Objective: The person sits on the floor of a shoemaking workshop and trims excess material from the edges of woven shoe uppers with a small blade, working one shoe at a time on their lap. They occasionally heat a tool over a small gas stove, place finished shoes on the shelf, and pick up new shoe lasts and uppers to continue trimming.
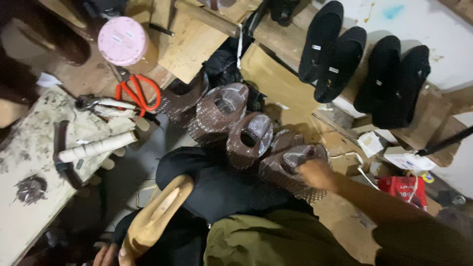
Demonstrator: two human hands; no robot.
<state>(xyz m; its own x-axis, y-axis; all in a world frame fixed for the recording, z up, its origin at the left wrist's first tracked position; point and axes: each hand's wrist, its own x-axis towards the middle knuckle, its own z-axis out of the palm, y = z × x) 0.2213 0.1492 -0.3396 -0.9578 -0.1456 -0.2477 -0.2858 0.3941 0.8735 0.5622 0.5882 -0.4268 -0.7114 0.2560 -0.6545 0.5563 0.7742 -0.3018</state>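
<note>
My right hand [315, 173] reaches forward and closes on the nearest brown patterned shoe upper [288, 170], at the right end of a row of several such uppers [221, 113] with clear plastic stuffed inside. My left hand [106, 255] shows only at the bottom edge, fingers wrapped around the base of a pale wooden shoe last [157, 212] that rests across my lap on black cloth [217, 187].
Four black shoe pieces [340, 59] lean on a shelf at the upper right. At the left, a stained workbench [24, 162] carries orange-handled scissors [138, 91], taped tool handles [98, 145] and a pink lid [122, 40]. Small boxes and a red packet [406, 189] lie on the floor.
</note>
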